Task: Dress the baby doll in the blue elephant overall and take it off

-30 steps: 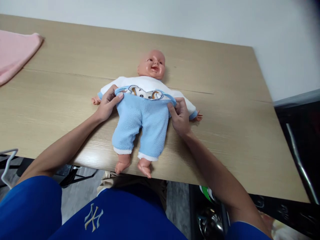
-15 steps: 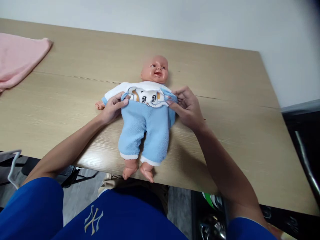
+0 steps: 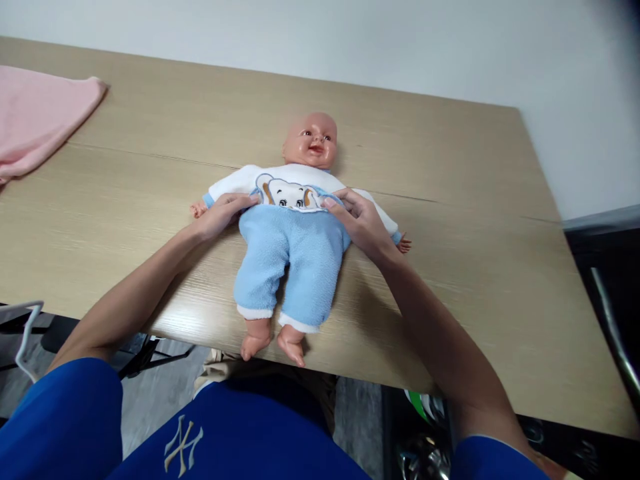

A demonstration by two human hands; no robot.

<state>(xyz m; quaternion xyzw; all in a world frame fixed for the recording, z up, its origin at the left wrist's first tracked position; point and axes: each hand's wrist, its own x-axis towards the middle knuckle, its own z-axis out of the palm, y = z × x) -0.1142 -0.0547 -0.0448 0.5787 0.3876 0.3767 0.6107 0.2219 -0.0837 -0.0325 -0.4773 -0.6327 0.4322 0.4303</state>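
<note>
A baby doll (image 3: 310,140) lies on its back on a light wooden table (image 3: 450,220), head away from me, feet over the near edge. It wears a white top (image 3: 287,190) with a cartoon animal print and light blue trousers (image 3: 290,260). My left hand (image 3: 220,215) pinches the hem of the top at the doll's waist on the left. My right hand (image 3: 360,223) does the same on the right side, fingers closed on the cloth.
A pink cloth (image 3: 40,117) lies at the table's far left corner. A white wire hanger (image 3: 23,327) shows below the table edge at left. Dark furniture (image 3: 610,293) stands to the right of the table.
The top's hem, bunched high on the chest before, has come down over the trousers' waistband. Both hands moved down with it, and the cartoon print now lies flat.
</note>
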